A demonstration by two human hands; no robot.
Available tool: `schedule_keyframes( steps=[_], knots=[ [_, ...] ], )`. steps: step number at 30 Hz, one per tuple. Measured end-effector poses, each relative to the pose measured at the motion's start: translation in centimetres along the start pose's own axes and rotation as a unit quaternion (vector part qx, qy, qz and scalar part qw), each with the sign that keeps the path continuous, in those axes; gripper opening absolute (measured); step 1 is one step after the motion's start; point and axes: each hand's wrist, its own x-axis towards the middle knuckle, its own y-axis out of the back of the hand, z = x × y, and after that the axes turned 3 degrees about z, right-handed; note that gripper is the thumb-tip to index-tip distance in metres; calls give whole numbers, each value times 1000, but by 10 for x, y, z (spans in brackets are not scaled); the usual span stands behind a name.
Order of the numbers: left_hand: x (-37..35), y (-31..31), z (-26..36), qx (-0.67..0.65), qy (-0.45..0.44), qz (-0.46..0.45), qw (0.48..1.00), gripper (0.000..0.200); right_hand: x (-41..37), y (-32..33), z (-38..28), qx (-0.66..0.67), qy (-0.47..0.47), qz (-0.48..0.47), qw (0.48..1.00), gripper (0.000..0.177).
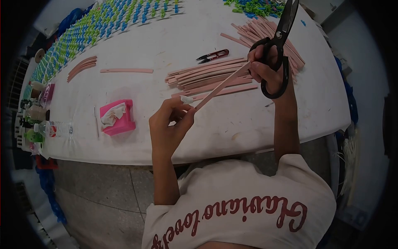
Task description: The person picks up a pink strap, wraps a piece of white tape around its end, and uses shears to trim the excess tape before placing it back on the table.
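Note:
A thin pink strip [222, 86] is stretched at a slant between my two hands above the white table. My left hand [172, 120] pinches its lower end between thumb and finger; a white wrap covers one fingertip. My right hand [265, 68] grips the strip's upper end and also holds black-handled scissors [284, 25], whose blades point up and away. Beneath the strip lies a stack of pink strips [207, 74]. A larger loose pile of pink strips [269, 35] spreads behind my right hand.
Thread snips [213, 55] lie behind the stack. To the left are a single strip [126, 71], several curved strips [83, 66] and a pink tissue box [120, 120]. Bottles [45, 128] stand at the left edge. Rows of blue and green clips [103, 25] cover the far left.

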Motion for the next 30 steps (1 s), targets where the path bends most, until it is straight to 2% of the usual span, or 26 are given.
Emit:
schedule_keyframes(
  steps=[2, 6, 9, 11, 12, 14, 16, 17, 19, 21, 25, 27, 30],
  knots=[
    [0, 5, -5, 42, -38, -41, 998, 27, -1, 2, 2, -8, 3, -14, 1000, 18],
    [2, 7, 5, 56, -19, -58, 997, 25, -4, 1, 5, -47, 46, -69, 995, 21],
    [3, 4, 13, 4, 43, -87, 995, 23, -10, -7, 8, 12, 36, -69, 997, 18],
    [5, -1, 20, -133, 148, -169, 965, 22, -13, -14, 11, 18, 41, -85, 995, 18],
    [6, -5, 22, -135, 152, -162, 966, 22, -14, -18, 12, 26, 51, -94, 994, 18],
    [8, -19, 26, -237, 197, -143, 941, 22, -19, -24, 14, 15, 42, -105, 993, 19],
    [10, -29, 29, -278, 204, -113, 932, 22, -21, -30, 18, 4, 36, -114, 993, 19],
    [11, -31, 29, -315, 206, -92, 922, 22, -20, -34, 20, 2, 61, -120, 991, 19],
    [14, -31, 28, -311, 210, -95, 922, 21, -21, -35, 20, -2, 85, -129, 988, 19],
    [14, -30, 28, -305, 215, -100, 922, 21, -23, -34, 14, -4, 13, -138, 990, 20],
    [15, -28, 31, -300, 226, -103, 921, 21, -24, -34, 21, 64, 11, -134, 989, 22],
    [15, -28, 31, -311, 238, -104, 914, 21, -23, -34, 24, 68, 56, -139, 986, 26],
    [14, -27, 29, -285, 226, -110, 925, 22, -26, -37, 20, 67, 25, -126, 989, 26]
  ],
)
